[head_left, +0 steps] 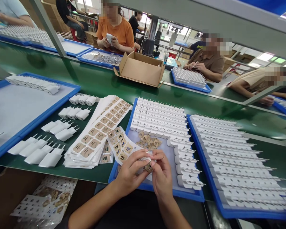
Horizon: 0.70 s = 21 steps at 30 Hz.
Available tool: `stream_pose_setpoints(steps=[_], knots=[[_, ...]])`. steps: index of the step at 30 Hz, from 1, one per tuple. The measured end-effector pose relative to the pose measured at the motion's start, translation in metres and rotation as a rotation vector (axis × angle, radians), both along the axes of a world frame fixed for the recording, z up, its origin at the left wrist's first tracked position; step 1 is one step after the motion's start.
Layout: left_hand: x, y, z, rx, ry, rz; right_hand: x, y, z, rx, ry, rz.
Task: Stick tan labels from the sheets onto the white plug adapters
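Observation:
Between my left hand (132, 168) and my right hand (162, 171) is a white charger plug whose end face shows a brown label (148, 166). Both sets of fingers are closed around it and cover most of its body. Just behind, a heap of loose brown labels (150, 142) lies in a blue tray (197, 195) among rows of white charger plugs (160, 116). A partly used label sheet (121, 146) curls over that tray's left rim, close to my left hand.
Stacked label sheets (91, 140) and grouped plugs (59, 130) lie on the left. A full tray of plugs (238, 165) stands at right, another tray (33, 105) at far left. A cardboard box (140, 70) sits across the green belt, where several people work.

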<state>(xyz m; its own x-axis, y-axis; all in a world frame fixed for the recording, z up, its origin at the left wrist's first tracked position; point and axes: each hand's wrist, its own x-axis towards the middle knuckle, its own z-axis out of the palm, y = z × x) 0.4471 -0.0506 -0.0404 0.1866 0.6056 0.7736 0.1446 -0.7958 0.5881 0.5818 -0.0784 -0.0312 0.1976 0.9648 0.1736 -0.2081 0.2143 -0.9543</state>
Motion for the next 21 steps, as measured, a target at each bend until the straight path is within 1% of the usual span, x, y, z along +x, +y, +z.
stream_pose_setpoints(steps=[4,6,9,11,14,17,19,21], knots=[[-0.001,-0.001,-0.002,-0.017,-0.026,-0.021,0.002,0.0,-0.002,0.026,-0.037,-0.001],[-0.002,-0.001,-0.001,-0.044,-0.037,-0.032,0.007,0.001,0.0,0.032,-0.078,0.03],[-0.002,-0.002,0.0,-0.112,-0.03,-0.057,0.019,0.003,0.008,0.05,-0.209,0.093],[-0.002,-0.002,0.001,-0.147,-0.019,-0.079,0.027,0.006,0.015,0.077,-0.349,0.096],[-0.002,-0.003,0.0,-0.179,-0.002,-0.094,0.035,0.01,0.027,0.188,-0.615,0.055],[-0.003,-0.003,-0.001,-0.222,0.006,-0.073,0.038,0.008,0.033,0.371,-0.849,0.051],[-0.003,-0.003,-0.001,-0.244,-0.003,-0.056,0.038,0.004,0.033,0.448,-0.895,0.098],[-0.004,-0.003,0.0,-0.245,-0.01,-0.051,0.039,0.002,0.031,0.436,-0.847,0.095]])
